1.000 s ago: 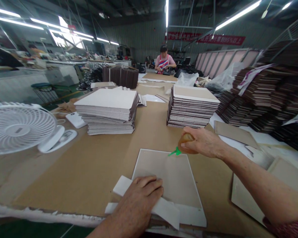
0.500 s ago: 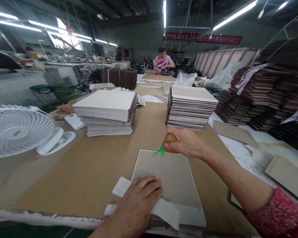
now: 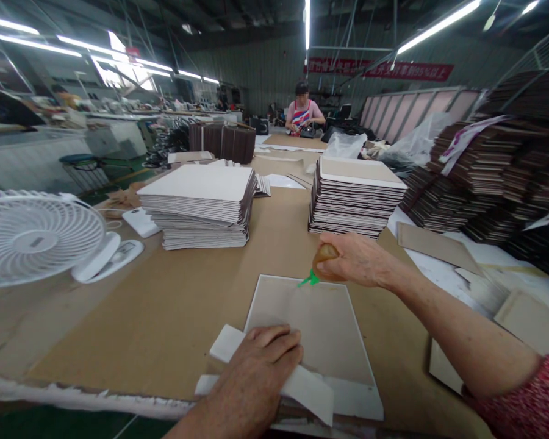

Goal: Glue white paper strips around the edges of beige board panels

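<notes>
My right hand point(image 3: 357, 259) is wrapped round an amber squeeze bottle point(image 3: 326, 259), tilted with its green nozzle point(image 3: 310, 278) pointing down and left. The nozzle tip is at the far part of a beige-grey panel point(image 3: 320, 329) with pale edges, which lies flat before me. My left hand point(image 3: 268, 366) is closed over white strips point(image 3: 306, 393) at the panel's near left part. Its thumb and the strips' middle are hidden beneath the fingers. Strip ends stick out on both sides of that hand.
Stacks of white-topped panels stand at back left point(image 3: 201, 201) and back right point(image 3: 357, 198). A white fan point(image 3: 36, 241) and a phone point(image 3: 141, 222) lie left. Loose beige boards point(image 3: 439, 247) and piled dark panels point(image 3: 489, 164) are right. A person point(image 3: 303, 113) sits at the far end.
My right hand and the bottle have moved a little to the right along the panel's far edge. My left hand stays on the strips. The view has shifted slightly.
</notes>
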